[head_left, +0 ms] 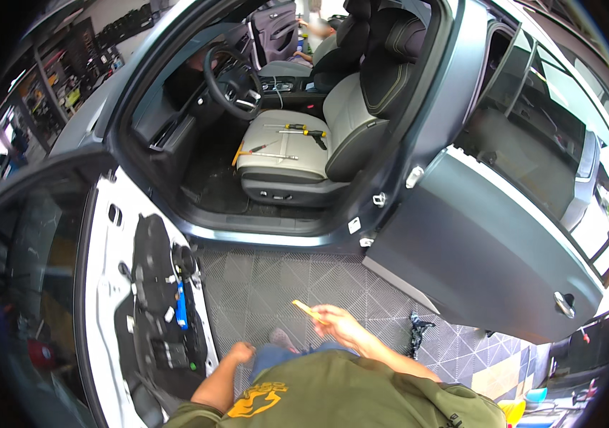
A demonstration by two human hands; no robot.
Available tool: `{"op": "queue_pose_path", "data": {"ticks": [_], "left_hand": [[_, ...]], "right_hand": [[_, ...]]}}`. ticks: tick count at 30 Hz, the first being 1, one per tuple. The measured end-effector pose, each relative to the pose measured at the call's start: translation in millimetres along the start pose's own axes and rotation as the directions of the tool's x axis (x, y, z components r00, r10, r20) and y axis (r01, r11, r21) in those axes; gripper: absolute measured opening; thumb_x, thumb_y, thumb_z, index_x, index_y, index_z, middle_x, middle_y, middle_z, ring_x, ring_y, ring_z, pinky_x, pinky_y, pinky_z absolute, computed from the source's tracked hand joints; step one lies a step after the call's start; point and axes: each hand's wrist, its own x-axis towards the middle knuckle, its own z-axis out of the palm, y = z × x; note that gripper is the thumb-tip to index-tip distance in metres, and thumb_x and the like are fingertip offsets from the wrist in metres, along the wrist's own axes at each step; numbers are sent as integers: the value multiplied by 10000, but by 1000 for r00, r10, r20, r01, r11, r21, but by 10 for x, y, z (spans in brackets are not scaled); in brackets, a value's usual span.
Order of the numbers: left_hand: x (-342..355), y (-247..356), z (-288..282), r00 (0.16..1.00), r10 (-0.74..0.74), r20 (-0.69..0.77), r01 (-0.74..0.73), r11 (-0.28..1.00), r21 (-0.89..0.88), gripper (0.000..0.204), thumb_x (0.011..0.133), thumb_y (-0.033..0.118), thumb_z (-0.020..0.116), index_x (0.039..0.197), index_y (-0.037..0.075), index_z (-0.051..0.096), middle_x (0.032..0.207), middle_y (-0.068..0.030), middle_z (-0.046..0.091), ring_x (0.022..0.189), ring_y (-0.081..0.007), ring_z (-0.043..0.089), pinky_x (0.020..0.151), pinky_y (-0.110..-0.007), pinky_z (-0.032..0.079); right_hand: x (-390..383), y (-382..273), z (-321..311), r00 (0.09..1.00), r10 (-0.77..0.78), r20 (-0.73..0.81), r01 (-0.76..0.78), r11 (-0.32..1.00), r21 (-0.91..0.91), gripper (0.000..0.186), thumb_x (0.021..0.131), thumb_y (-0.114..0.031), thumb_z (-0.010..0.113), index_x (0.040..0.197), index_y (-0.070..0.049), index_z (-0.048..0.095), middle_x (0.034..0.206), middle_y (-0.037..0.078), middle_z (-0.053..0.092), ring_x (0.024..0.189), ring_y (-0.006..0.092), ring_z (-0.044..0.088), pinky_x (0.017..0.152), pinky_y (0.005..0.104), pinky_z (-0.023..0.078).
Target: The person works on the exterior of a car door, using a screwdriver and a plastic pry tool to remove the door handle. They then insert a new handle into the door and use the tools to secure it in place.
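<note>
Our right hand (340, 326) is closed on one end of a slim yellow-orange tool (306, 309), pinching it between thumb and fingers; our left hand (242, 352) hangs curled beside the stripped front door (107, 264), and we cannot tell whether it grips anything. The tool looks flat and straight, held above the grey tiled floor (247, 282). Its long axis slants, free tip pointing forward and left, away from us.

I see a dark steering wheel (233, 94) before a light-grey seat (351, 118). On the far side, another person (317, 30) is near an open door (276, 32). The rear door (490, 246) stands open; near it, a crumpled dark thing (420, 334) lies on the floor (261, 274).
</note>
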Motion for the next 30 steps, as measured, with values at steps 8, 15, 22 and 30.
{"op": "queue_pose_path", "data": {"ticks": [8, 15, 22, 30], "left_hand": [[-777, 20, 1291, 941, -228, -251, 214, 973, -82, 380, 839, 327, 580, 1007, 7, 699, 994, -210, 685, 944, -362, 657, 831, -399, 511], [-1163, 1278, 2576, 982, 66, 175, -136, 893, 428, 477, 897, 411, 527, 1202, 56, 616, 1227, -172, 606, 1117, -337, 587, 951, -425, 461], [-1092, 1486, 2593, 943, 148, 297, -277, 844, 459, 420, 897, 375, 544, 1115, 34, 655, 1138, -190, 644, 1063, -343, 614, 914, -420, 478], [-1119, 1611, 2286, 958, 286, -11, -282, 950, 135, 408, 880, 338, 560, 1119, 19, 649, 1090, -199, 659, 1034, -365, 620, 908, -414, 482]], "right_hand": [[-1532, -114, -319, 924, -192, 331, 293, 911, -290, 597, 876, -135, 677, 1392, -11, 404, 1225, 91, 531, 1076, 166, 560, 867, 289, 473], [-3138, 1255, -1651, 886, -184, -425, 100, 972, -212, 303, 914, -158, 606, 1166, 5, 561, 859, 63, 613, 766, 154, 601, 685, 303, 514], [-3927, 2155, -1911, 644, -311, -699, -266, 765, -586, 262, 921, -245, 582, 933, 15, 616, 704, 86, 640, 610, 149, 604, 579, 289, 479], [-4143, 3238, -2033, 661, -361, -657, -517, 416, -748, 379, 875, -351, 587, 908, 24, 630, 807, 264, 652, 815, 455, 629, 739, 506, 499]]}}
